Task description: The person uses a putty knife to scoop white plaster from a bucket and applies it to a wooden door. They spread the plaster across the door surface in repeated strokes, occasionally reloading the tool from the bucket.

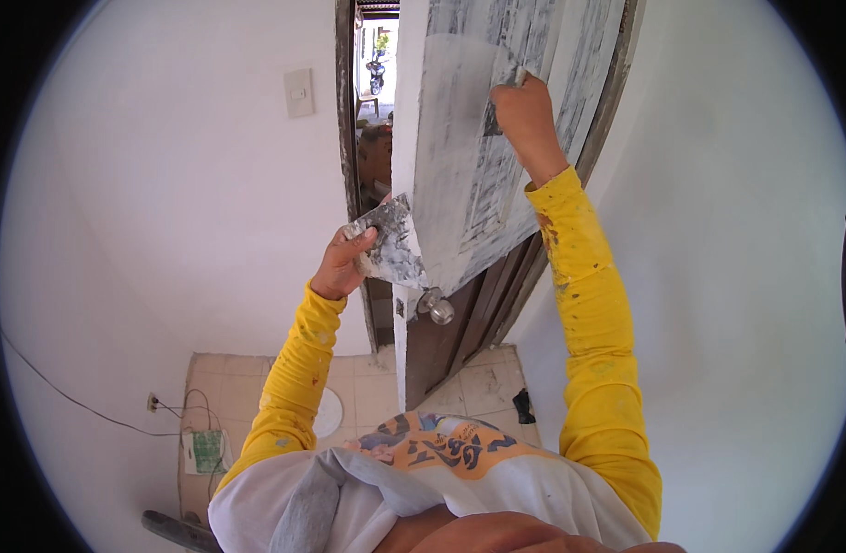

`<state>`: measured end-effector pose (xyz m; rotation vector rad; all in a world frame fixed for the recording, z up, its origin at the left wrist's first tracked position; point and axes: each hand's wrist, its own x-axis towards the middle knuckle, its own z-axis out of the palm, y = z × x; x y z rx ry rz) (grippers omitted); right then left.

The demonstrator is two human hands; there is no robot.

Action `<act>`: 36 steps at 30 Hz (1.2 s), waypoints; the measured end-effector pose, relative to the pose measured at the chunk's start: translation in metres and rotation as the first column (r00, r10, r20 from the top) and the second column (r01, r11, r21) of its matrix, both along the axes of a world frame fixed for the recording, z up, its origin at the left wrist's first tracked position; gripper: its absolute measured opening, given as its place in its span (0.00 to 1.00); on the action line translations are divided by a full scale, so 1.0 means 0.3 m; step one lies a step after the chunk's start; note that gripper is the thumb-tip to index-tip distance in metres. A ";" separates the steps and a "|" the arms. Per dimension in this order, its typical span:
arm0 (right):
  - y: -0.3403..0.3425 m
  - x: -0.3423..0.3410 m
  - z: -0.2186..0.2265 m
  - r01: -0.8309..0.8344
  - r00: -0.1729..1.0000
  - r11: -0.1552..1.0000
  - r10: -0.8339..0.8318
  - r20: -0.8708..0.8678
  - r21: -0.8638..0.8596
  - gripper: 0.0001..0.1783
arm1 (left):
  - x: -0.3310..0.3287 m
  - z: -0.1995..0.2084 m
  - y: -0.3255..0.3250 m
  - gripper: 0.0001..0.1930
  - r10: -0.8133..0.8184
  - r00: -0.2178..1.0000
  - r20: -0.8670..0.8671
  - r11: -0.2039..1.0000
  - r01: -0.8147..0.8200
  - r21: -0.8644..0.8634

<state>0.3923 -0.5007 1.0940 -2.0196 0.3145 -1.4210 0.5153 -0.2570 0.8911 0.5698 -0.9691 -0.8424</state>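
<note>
Apparently midway through the coating, a person in paint-flecked yellow sleeves [596, 318] works on a door [455, 111] that stands ajar at the far centre of the room, between pale walls. The right hand [532, 120] is closed around a dark-bladed scraper [493, 122] at the door's upper face; whether the blade touches the surface cannot be told. At left, the left hand [343, 263] pinches a smeared plate [390, 244], thumb on its near face, the fingers behind it mostly hidden, beside the door's white edge.

Pale filler covers much of the upper face, smoothest toward the left, while dark streaks show through at the centre and right, a sign that this stretch looks unfinished. Below the round doorknob [438, 308], the brown lower section [438, 355] appears uncoated; whether it is due any filler is unclear. Pale material on the plate suggests some remains to spread.
</note>
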 end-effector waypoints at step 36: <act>0.287 -0.103 -0.076 -0.125 0.991 0.835 0.125 -0.037 -0.536 0.28 | -0.066 0.031 0.006 0.33 0.106 0.994 0.019 0.994 -0.106 -0.017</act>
